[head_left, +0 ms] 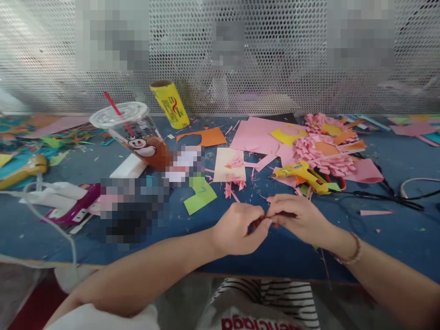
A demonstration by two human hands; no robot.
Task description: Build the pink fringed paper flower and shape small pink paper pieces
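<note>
Over the near middle of the table, my left hand [240, 228] and my right hand [300, 217] meet at their fingertips. The fingers of both are closed in a pinch. Whatever lies between them is too small and too well covered to name. A yellow hot glue gun [305, 176] lies just beyond my right hand, its nozzle pointing left. Past my left hand are a cream card [220, 166] with pink paper snippets [234, 183] and a cut piece of green paper [200, 200]. Fringed pink paper pieces [325, 153] with orange and yellow paper lie behind the glue gun.
To the left stands a lidded plastic cup [144, 142] with a brown drink and red straw. Behind it a yellow tube [171, 105] leans near the perforated metal screen [275, 55]. A purple power strip [74, 213] with white plugs is at left; black cables [378, 197] run right.
</note>
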